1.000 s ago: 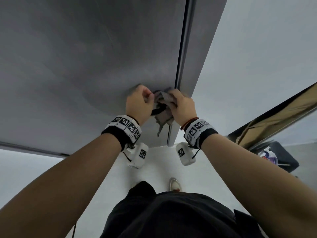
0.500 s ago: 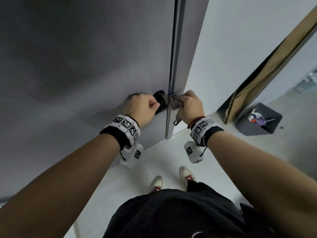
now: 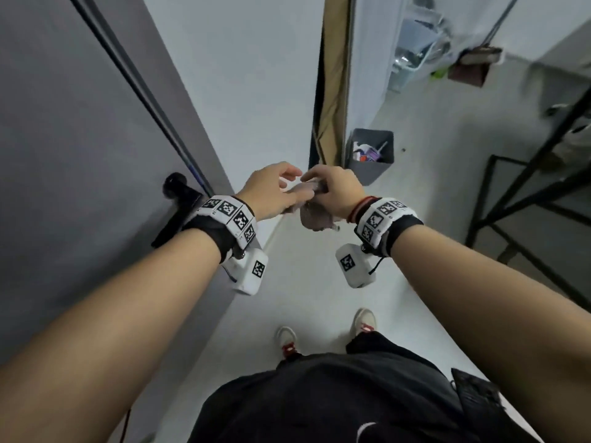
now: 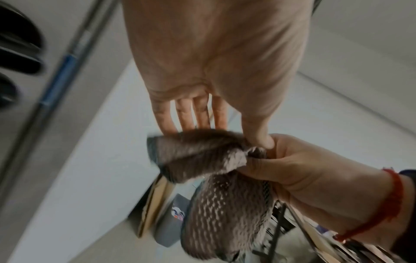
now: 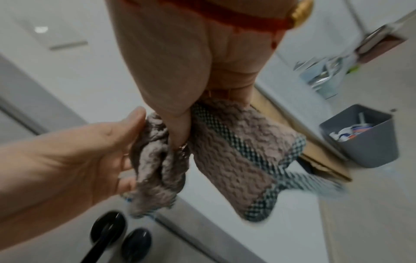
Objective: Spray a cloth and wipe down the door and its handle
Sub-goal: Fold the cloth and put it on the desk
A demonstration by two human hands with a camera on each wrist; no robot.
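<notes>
The grey door (image 3: 80,139) stands at the left, its black lever handle (image 3: 179,203) just left of my left wrist. Both hands are away from the door, over the white floor. My right hand (image 3: 323,187) grips a bunched grey-brown woven cloth (image 3: 315,215), which hangs below its fist. In the right wrist view the cloth (image 5: 236,160) droops in two folds. My left hand (image 3: 289,187) has straight fingers (image 4: 191,122) lying against one fold of the cloth (image 4: 202,154), with its thumb touching beside the right hand's grip. No spray bottle is in view.
A grey bin (image 3: 372,155) with rubbish stands by the white wall, next to a leaning brown board (image 3: 332,91). A black metal frame (image 3: 527,203) fills the right side. My shoes (image 3: 363,321) stand on the white floor below my hands.
My left hand has let go of the door handle and moved right to the cloth. My right hand pulled the cloth off the door's edge. The view swung right, away from the door.
</notes>
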